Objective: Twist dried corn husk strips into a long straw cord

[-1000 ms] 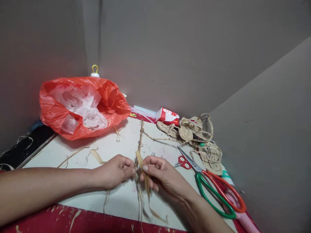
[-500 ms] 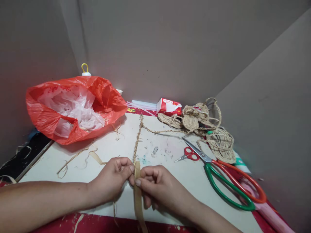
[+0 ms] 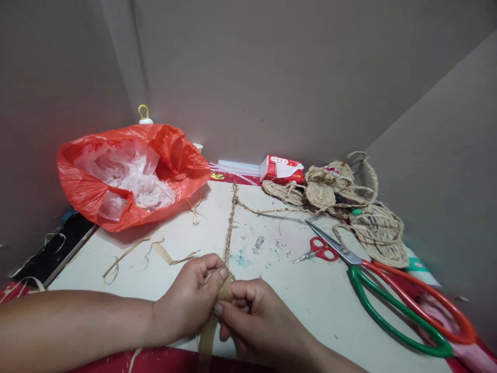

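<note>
A thin braided straw cord [image 3: 230, 235] runs from the back of the white board down to my hands. My left hand [image 3: 196, 295] is closed, thumb and fingers pinching the cord's near end together with a flat tan straw strip [image 3: 208, 339]. Beside it, my right hand [image 3: 256, 316] is closed too, its thumb and forefinger gripping the same strip just below the left fingertips. The strip's loose length hangs toward the front edge. Where strip and braid meet is partly hidden by my fingers.
A red plastic bag [image 3: 132, 176] stands at left. To the right lie large scissors [image 3: 392, 300] with red and green handles, small red scissors [image 3: 323, 249] and coiled straw pieces [image 3: 334, 191]. A red tissue pack [image 3: 281, 170] sits at the back; straw scraps [image 3: 165, 254] lie left.
The strip's upper end, which stuck up between my hands, is now folded down around the braid's end. My hands are closer together. The whole view has shifted slightly.
</note>
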A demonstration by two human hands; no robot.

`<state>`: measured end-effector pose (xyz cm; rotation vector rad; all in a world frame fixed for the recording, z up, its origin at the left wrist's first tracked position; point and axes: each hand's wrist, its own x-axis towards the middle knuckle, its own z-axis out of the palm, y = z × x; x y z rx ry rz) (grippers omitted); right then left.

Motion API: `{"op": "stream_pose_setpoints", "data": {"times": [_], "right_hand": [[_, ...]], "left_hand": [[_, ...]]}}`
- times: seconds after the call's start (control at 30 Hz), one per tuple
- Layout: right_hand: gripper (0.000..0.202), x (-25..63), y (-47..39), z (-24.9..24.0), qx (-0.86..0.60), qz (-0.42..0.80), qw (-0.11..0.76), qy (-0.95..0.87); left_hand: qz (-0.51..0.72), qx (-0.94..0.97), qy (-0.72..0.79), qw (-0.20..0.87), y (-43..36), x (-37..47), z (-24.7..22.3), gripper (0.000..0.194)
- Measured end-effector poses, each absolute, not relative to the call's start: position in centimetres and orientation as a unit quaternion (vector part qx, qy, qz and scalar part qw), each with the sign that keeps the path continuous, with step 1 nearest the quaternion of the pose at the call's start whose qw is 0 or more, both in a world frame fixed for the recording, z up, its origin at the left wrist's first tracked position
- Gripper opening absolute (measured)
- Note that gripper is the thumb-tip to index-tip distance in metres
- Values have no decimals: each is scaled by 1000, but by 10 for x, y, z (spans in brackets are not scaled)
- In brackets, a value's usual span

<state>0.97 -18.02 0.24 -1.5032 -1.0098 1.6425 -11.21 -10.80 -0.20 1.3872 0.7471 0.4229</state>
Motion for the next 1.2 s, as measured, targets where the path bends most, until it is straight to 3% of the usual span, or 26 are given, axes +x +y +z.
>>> {"op": "stream_pose_setpoints", "data": {"times": [0.5, 0.73, 0.9, 0.97, 1.03, 1.13, 1.2], "right_hand": [[19, 16, -177, 5, -607, 587, 421, -331], [18, 45, -168, 29, -537, 510, 628, -241], [11, 85, -165, 62, -460, 510, 705, -177], [3, 108, -170, 79, -442, 463, 744, -192], [15, 132, -178, 96, -429, 389, 791, -196], [29, 156, -188, 109, -460, 297, 805, -230], [26, 156, -190, 105, -486, 287, 785, -258]], "left_hand": [[240, 643, 331, 648, -107, -114, 1, 27], [216, 655, 334, 643, -105, -113, 0, 29], [205, 677, 333, 624, -105, -114, 2, 26], [201, 675, 331, 629, -105, -114, 1, 27], [197, 668, 328, 638, -105, -115, 0, 27], [192, 666, 320, 646, -103, -115, -2, 29], [183, 658, 308, 662, -101, -114, -1, 31]]}}
